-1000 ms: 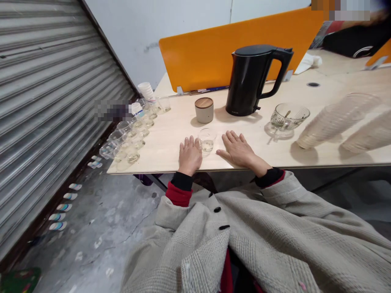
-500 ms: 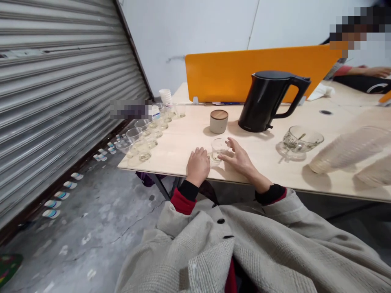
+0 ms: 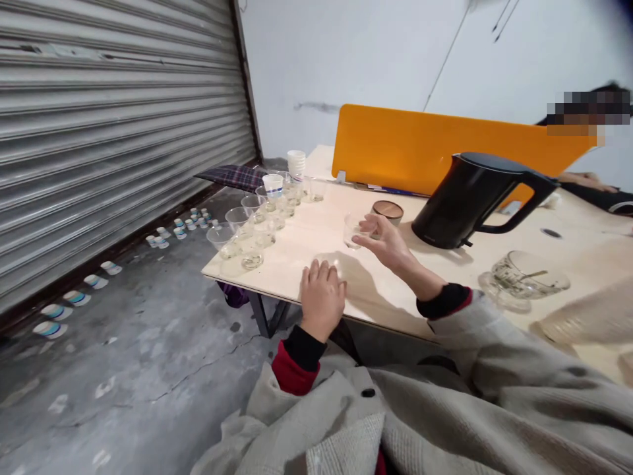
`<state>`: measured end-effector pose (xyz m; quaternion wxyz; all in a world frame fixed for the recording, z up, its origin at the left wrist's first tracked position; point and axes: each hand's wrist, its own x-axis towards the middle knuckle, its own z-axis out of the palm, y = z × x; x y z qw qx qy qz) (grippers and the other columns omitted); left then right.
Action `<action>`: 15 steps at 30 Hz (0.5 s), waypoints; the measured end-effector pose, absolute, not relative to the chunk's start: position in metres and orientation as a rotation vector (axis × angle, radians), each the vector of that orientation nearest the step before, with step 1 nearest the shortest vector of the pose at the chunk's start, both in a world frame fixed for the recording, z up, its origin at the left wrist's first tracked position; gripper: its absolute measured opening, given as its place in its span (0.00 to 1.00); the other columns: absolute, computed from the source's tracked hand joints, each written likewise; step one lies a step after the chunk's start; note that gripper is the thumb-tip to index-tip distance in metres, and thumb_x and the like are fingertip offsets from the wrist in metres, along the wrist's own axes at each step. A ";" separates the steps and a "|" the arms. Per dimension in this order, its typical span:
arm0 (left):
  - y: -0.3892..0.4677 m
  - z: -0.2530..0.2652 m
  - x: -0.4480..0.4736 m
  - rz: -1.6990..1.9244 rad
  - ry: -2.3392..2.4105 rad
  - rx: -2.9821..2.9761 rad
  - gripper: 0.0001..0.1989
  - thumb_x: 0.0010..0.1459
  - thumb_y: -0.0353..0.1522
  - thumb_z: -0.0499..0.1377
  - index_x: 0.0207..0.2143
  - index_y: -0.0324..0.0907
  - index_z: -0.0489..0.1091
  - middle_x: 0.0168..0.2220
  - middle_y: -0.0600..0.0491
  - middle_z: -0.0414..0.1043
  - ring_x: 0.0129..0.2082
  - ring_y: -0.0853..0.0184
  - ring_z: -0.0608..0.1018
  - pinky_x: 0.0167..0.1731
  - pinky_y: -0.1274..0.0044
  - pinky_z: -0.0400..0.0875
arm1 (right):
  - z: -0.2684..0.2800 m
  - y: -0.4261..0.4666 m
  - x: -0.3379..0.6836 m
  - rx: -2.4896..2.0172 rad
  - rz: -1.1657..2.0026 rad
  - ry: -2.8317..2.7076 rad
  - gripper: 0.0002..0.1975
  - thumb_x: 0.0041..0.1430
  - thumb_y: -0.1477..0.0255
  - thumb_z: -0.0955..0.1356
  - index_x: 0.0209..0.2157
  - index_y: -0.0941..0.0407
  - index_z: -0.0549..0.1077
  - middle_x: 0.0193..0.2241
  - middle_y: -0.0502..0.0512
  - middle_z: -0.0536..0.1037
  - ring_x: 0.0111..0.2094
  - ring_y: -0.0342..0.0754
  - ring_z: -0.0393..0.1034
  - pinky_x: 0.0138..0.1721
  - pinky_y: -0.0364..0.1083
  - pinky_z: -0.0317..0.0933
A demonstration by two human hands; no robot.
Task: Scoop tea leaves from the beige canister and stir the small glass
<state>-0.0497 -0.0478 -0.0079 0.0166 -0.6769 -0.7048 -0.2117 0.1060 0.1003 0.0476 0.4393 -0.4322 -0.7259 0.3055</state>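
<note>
Mid-frame, the half-closed right hand holds the cup, above and right of the loosely curled, empty left hand.

The right hand holds a clear cup between thumb and fingers, raised above the table, its shadow falling below. The left hand rests palm down near the table's front edge, fingers together. Just behind the cup stands a jar with a wooden top; right of it, a black kettle, then a glass bowl with green bits and stacked cups lying on their side. An orange screen stands behind. At the table's left end are more clear cups and a paper cup stack. Paper cups also line the floor beside a metal shutter.
</note>
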 end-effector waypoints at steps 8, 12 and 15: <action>-0.049 -0.021 -0.047 -0.761 -2.105 -2.066 0.23 0.73 0.40 0.56 0.62 0.37 0.74 0.67 0.39 0.73 0.71 0.45 0.70 0.71 0.51 0.63 | 0.026 0.209 0.001 -1.256 0.741 -1.770 0.24 0.47 0.60 0.78 0.41 0.53 0.69 0.35 0.49 0.73 0.37 0.49 0.67 0.41 0.49 0.64; -0.050 -0.022 -0.046 -0.792 -2.094 -2.056 0.23 0.72 0.41 0.58 0.62 0.37 0.74 0.68 0.38 0.72 0.70 0.45 0.71 0.71 0.51 0.64 | 0.015 0.244 -0.024 -1.314 0.745 -1.750 0.26 0.47 0.62 0.79 0.45 0.55 0.70 0.36 0.50 0.72 0.38 0.50 0.69 0.41 0.48 0.64; -0.051 -0.022 -0.046 -0.805 -2.095 -2.058 0.24 0.71 0.41 0.58 0.62 0.37 0.74 0.68 0.38 0.72 0.70 0.46 0.71 0.70 0.51 0.65 | 0.011 0.261 -0.035 -1.347 0.772 -1.742 0.33 0.49 0.62 0.79 0.54 0.58 0.71 0.40 0.53 0.74 0.40 0.50 0.71 0.43 0.49 0.66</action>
